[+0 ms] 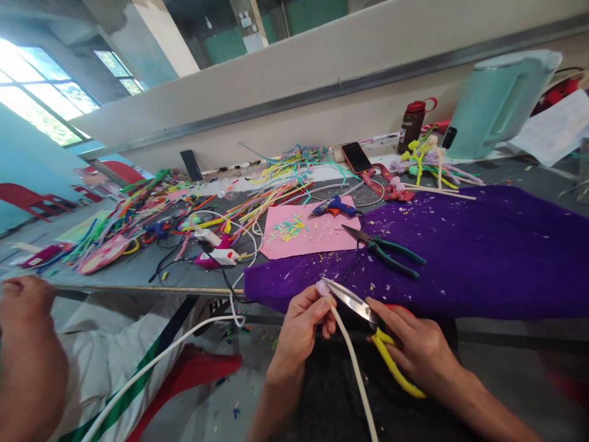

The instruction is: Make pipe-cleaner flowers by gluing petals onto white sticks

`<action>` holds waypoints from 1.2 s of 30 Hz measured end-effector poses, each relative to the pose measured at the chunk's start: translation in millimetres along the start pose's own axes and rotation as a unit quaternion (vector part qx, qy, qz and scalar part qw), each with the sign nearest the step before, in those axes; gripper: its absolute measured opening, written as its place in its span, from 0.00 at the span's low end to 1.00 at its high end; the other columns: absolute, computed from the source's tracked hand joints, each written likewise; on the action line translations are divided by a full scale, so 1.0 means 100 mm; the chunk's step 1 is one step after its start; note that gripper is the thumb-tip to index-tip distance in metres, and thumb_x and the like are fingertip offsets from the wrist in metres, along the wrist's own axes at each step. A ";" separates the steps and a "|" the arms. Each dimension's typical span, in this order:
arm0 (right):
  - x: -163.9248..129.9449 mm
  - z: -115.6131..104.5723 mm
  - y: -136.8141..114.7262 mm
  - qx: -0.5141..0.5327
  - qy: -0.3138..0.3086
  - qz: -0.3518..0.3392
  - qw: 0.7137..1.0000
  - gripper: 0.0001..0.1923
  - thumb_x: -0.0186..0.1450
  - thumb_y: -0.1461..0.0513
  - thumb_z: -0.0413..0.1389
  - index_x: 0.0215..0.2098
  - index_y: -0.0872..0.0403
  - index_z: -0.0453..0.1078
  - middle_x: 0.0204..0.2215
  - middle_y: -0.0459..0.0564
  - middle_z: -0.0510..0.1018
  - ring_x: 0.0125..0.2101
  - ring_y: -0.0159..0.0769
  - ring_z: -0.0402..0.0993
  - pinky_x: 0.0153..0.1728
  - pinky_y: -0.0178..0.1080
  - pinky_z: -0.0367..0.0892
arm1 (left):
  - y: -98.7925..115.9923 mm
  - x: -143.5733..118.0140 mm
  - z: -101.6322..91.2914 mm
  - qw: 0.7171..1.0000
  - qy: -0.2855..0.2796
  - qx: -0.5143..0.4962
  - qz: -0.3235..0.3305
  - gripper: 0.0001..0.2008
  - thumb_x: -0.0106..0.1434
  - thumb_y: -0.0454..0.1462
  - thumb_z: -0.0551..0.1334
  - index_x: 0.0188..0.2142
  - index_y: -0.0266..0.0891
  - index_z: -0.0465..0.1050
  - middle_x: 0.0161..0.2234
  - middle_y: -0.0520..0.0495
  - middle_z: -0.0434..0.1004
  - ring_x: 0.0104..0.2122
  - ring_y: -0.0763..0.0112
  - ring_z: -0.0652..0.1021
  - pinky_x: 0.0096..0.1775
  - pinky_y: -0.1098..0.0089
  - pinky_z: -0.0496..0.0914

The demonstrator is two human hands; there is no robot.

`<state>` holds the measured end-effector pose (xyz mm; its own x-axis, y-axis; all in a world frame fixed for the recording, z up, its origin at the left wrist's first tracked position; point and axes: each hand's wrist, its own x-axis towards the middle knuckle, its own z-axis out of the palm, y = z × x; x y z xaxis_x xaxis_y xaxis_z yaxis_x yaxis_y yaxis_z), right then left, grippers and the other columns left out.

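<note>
On the purple cloth lies one pair of pliers; left hand pinches one cream stem, right hand grips one pair of scissors.

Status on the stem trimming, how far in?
Done: cut bits lie on the pink sheet and purple cloth. In hand: left hand holds a cream stem, right hand has scissors at its tip. Left: uncut stems piled behind.
</note>
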<state>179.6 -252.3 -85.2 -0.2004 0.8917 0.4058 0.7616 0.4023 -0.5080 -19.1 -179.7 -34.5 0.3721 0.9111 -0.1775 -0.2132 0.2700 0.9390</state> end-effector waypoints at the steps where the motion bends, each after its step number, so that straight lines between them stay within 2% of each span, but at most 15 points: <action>1: 0.00 0.00 0.00 0.017 0.011 0.006 1.000 0.27 0.61 0.62 0.51 0.58 0.53 0.55 0.36 0.51 0.75 0.32 0.35 0.74 0.31 0.35 0.71 | 0.00 0.00 0.00 1.000 0.002 -0.002 0.005 0.07 0.56 0.38 0.61 0.27 0.35 0.70 0.17 0.54 0.69 0.13 0.81 0.67 0.15 0.81 0.59; 5: 0.00 -0.04 -0.02 0.080 0.036 0.057 0.995 0.27 0.60 0.58 0.55 0.56 0.52 0.57 0.32 0.48 0.74 0.27 0.31 0.72 0.28 0.32 0.69 | 0.03 0.01 0.01 0.999 0.014 -0.007 0.034 0.07 0.57 0.38 0.60 0.28 0.34 0.69 0.25 0.48 0.76 0.14 0.81 0.69 0.14 0.80 0.59; 8: 0.00 -0.07 -0.06 0.084 0.017 0.073 0.994 0.28 0.59 0.59 0.56 0.57 0.51 0.56 0.32 0.47 0.74 0.26 0.31 0.71 0.29 0.32 0.69 | 0.05 0.01 0.02 0.998 0.024 -0.021 0.049 0.07 0.57 0.38 0.61 0.29 0.34 0.68 0.24 0.48 0.76 0.12 0.83 0.67 0.13 0.81 0.57; 11: 0.00 -0.06 -0.09 0.082 0.004 0.059 0.995 0.29 0.59 0.59 0.56 0.57 0.51 0.55 0.30 0.46 0.72 0.26 0.31 0.70 0.28 0.32 0.68 | 0.06 0.00 0.02 0.997 0.044 -0.028 0.050 0.08 0.55 0.38 0.62 0.27 0.34 0.66 0.21 0.51 0.74 0.11 0.84 0.66 0.13 0.82 0.56; 15: 0.00 -0.01 -0.11 0.072 0.017 0.041 0.996 0.28 0.59 0.59 0.55 0.57 0.52 0.55 0.27 0.45 0.70 0.23 0.30 0.68 0.26 0.32 0.67 | 0.08 -0.01 0.03 0.997 0.060 -0.031 0.042 0.11 0.53 0.39 0.64 0.25 0.34 0.64 0.19 0.51 0.74 0.10 0.83 0.66 0.12 0.81 0.56; 23: 0.01 -0.02 -0.14 0.061 0.025 0.019 0.998 0.27 0.60 0.60 0.54 0.57 0.54 0.56 0.28 0.46 0.70 0.24 0.30 0.68 0.26 0.32 0.67 | 0.05 0.00 0.03 0.997 0.057 -0.027 0.038 0.11 0.52 0.39 0.65 0.26 0.35 0.65 0.19 0.52 0.73 0.12 0.82 0.67 0.13 0.81 0.58; 30: 0.03 -0.04 -0.14 0.051 0.029 0.012 0.998 0.27 0.59 0.61 0.55 0.56 0.53 0.56 0.29 0.48 0.70 0.26 0.32 0.68 0.27 0.34 0.66 | 0.03 0.00 0.01 0.996 0.052 0.041 0.058 0.09 0.54 0.39 0.64 0.29 0.36 0.68 0.20 0.54 0.71 0.15 0.82 0.67 0.17 0.79 0.61; 36: 0.04 -0.04 -0.16 0.037 0.038 0.001 0.999 0.27 0.59 0.62 0.55 0.56 0.53 0.57 0.31 0.50 0.72 0.29 0.34 0.71 0.28 0.34 0.67 | 0.03 -0.01 0.01 0.984 0.075 0.133 0.095 0.06 0.56 0.39 0.61 0.29 0.37 0.69 0.18 0.55 0.69 0.16 0.79 0.68 0.20 0.78 0.63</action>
<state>169.6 -256.0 -72.7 -0.1495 0.8751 0.4602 0.7139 0.4176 -0.5621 -19.6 -180.3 -31.4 0.2066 0.9783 -0.0137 -0.0144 0.0171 0.9998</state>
